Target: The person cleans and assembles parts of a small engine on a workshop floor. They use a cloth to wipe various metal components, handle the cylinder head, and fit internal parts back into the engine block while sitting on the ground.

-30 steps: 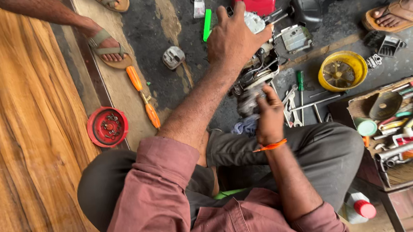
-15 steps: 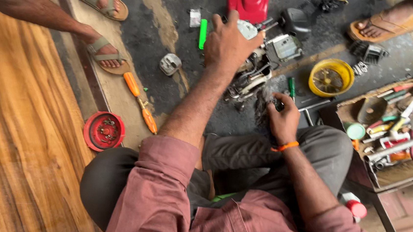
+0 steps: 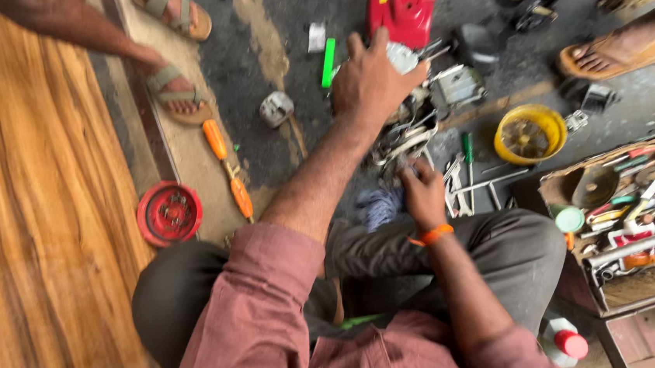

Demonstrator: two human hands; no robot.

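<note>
- Seated on a workshop floor, a person steadies a small engine [image 3: 423, 114], left hand [image 3: 370, 79] spread wide over its top.
- Right hand [image 3: 422, 192] pinches a part at the engine's base; the next move calls for a firm brace.

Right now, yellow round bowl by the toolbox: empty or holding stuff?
Holding stuff. The yellow round plastic bowl stands upright on the floor, open side up, with dark, blurred small parts inside; what they are cannot be told.
</note>
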